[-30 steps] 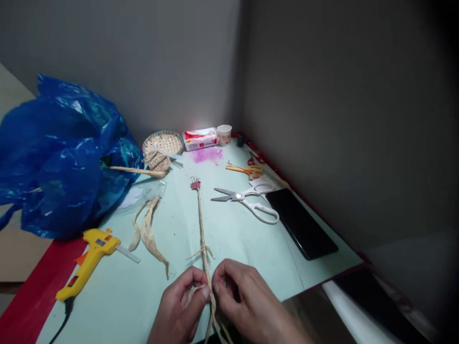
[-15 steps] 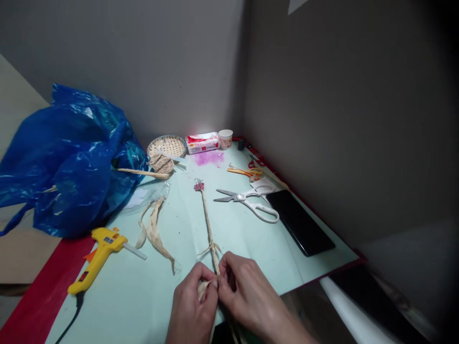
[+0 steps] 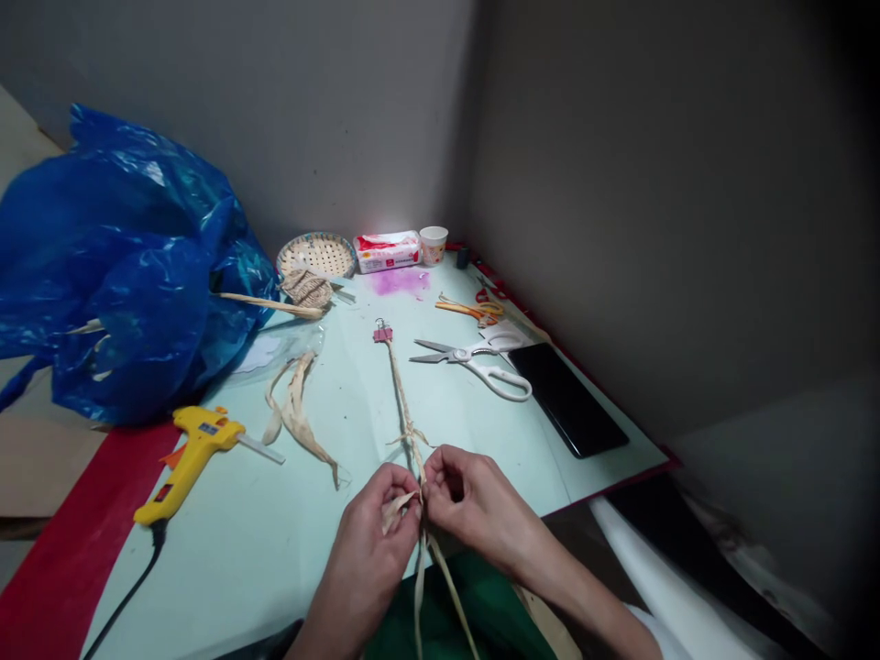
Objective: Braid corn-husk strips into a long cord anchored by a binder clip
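Observation:
A thin braid of pale dried husk strips (image 3: 397, 380) runs toward me across the table, its far end held by a pink binder clip (image 3: 383, 335). At the braid's near end, my left hand (image 3: 378, 532) pinches a pale husk strip that shows between thumb and fingers. My right hand (image 3: 474, 495) is closed at the same spot, fingertips on the braid and touching or nearly touching the left. Loose strand ends (image 3: 446, 577) hang below both hands over the table's front edge. Short stray ends stick out sideways from the braid just beyond my fingers.
White-handled scissors (image 3: 474, 357) lie right of the braid beside a black phone (image 3: 567, 399). Left are loose husk pieces (image 3: 297, 412), a corded yellow glue gun (image 3: 189, 467) and a blue plastic bag (image 3: 137, 275). A woven basket (image 3: 316, 252), tissue pack (image 3: 387, 252) and paper cup (image 3: 434, 246) stand behind.
The view has tilted down, so table items sit higher and the hanging strands now show. Both hands stay pinched at the braid's near end.

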The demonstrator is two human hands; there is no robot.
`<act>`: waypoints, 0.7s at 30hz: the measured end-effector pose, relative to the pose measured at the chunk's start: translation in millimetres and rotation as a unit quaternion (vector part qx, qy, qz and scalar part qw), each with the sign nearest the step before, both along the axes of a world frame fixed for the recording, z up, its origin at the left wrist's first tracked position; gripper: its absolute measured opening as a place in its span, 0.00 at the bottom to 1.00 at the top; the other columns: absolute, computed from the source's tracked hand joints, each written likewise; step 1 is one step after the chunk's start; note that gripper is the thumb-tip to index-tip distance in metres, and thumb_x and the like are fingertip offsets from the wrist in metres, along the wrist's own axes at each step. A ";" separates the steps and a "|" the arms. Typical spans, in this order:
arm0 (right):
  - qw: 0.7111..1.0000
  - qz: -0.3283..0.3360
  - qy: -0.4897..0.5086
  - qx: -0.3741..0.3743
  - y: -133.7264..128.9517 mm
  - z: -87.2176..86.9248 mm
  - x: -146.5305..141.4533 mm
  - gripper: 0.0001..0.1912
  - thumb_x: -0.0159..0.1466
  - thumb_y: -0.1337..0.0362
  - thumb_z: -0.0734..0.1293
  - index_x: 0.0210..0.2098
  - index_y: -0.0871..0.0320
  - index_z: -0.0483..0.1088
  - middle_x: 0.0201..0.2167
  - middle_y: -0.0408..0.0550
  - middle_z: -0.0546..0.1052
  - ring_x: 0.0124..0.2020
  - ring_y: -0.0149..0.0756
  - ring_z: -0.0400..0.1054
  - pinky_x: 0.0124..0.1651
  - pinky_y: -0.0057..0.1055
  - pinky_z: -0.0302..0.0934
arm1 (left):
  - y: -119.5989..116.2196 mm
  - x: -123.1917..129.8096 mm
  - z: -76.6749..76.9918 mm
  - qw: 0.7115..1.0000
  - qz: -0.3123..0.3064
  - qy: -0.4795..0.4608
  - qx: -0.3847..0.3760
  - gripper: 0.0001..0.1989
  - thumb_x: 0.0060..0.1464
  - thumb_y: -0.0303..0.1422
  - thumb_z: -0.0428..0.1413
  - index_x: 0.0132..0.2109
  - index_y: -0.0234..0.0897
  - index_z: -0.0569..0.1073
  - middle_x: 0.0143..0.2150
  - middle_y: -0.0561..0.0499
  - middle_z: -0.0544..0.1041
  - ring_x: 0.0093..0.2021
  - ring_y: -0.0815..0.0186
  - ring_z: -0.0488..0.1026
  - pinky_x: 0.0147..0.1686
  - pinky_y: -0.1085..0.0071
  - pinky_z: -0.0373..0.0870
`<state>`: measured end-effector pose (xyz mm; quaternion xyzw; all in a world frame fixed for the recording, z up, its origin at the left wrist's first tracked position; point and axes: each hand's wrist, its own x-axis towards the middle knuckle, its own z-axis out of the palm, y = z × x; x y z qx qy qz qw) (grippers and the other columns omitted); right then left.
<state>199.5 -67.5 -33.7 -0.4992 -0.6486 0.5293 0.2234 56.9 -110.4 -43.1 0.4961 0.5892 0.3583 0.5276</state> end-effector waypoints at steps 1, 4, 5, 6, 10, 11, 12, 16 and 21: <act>1.000 0.001 0.005 -0.002 0.2 0.1 -0.3 0.02 0.57 0.69 0.62 0.29 0.60 0.67 0.23 0.41 0.70 0.25 0.28 0.62 0.27 0.22 0.55 | 0.3 -0.7 -0.3 1.000 -0.001 -0.018 -0.008 0.05 0.56 0.35 0.51 0.36 0.39 0.65 0.32 0.53 0.69 0.35 0.64 0.68 0.37 0.69 0.64; 1.000 0.003 0.010 -0.006 0.5 0.0 -0.6 0.02 0.57 0.69 0.62 0.29 0.59 0.67 0.22 0.40 0.69 0.24 0.28 0.61 0.27 0.22 0.54 | -0.1 -3.5 -1.5 0.999 0.004 -0.035 -0.015 0.06 0.56 0.36 0.52 0.38 0.39 0.65 0.33 0.53 0.70 0.35 0.64 0.68 0.37 0.70 0.64; 1.000 0.002 0.007 -0.003 0.4 -0.4 -0.6 0.03 0.57 0.69 0.62 0.29 0.59 0.67 0.22 0.40 0.69 0.24 0.28 0.62 0.27 0.22 0.55 | -0.5 -4.3 -1.7 0.999 0.007 -0.030 -0.012 0.06 0.56 0.36 0.52 0.38 0.39 0.65 0.33 0.53 0.70 0.36 0.64 0.68 0.37 0.70 0.64; 1.000 0.000 0.002 0.004 0.2 -0.9 -0.6 0.03 0.57 0.69 0.61 0.29 0.59 0.67 0.22 0.40 0.69 0.24 0.28 0.62 0.27 0.22 0.55 | -0.9 -4.9 -1.9 1.000 0.010 -0.024 -0.008 0.06 0.56 0.36 0.53 0.38 0.39 0.66 0.33 0.53 0.70 0.36 0.64 0.68 0.37 0.70 0.64; 0.999 0.004 -0.015 0.036 -1.8 -2.3 -0.8 0.03 0.58 0.69 0.61 0.28 0.58 0.65 0.21 0.39 0.69 0.23 0.27 0.61 0.26 0.22 0.54 | -0.9 -5.4 -0.2 1.000 0.003 -0.014 0.002 0.07 0.57 0.37 0.52 0.37 0.38 0.66 0.33 0.53 0.69 0.36 0.65 0.68 0.37 0.71 0.63; 0.999 0.005 -0.019 0.041 -2.5 -2.4 -0.9 0.02 0.58 0.69 0.61 0.28 0.58 0.64 0.21 0.39 0.69 0.23 0.28 0.61 0.26 0.22 0.54 | -0.5 -5.0 0.4 1.000 0.003 -0.016 0.007 0.06 0.57 0.36 0.52 0.37 0.39 0.65 0.32 0.54 0.69 0.35 0.65 0.68 0.36 0.71 0.64; 0.999 0.005 -0.023 0.045 -3.1 -2.4 -1.2 0.02 0.58 0.69 0.61 0.28 0.58 0.64 0.21 0.39 0.69 0.23 0.28 0.61 0.25 0.22 0.53 | -0.2 -4.4 0.8 1.000 0.005 -0.018 0.011 0.06 0.57 0.36 0.52 0.36 0.39 0.65 0.32 0.54 0.68 0.35 0.66 0.68 0.36 0.72 0.64; 0.998 0.007 -0.027 0.057 -5.3 -2.8 -3.1 0.02 0.57 0.70 0.61 0.29 0.57 0.62 0.22 0.40 0.69 0.23 0.29 0.61 0.26 0.23 0.52 | -0.4 -0.1 -4.0 0.999 0.038 0.001 0.016 0.04 0.54 0.34 0.52 0.33 0.39 0.64 0.29 0.55 0.68 0.32 0.66 0.69 0.33 0.73 0.65; 0.997 0.011 -0.011 0.081 -6.0 -8.1 -5.1 0.03 0.57 0.71 0.60 0.30 0.58 0.61 0.24 0.41 0.70 0.25 0.30 0.63 0.28 0.23 0.53 | -3.3 7.4 -24.8 0.990 0.082 0.088 0.076 0.05 0.53 0.36 0.51 0.33 0.41 0.64 0.28 0.54 0.71 0.30 0.63 0.72 0.32 0.72 0.67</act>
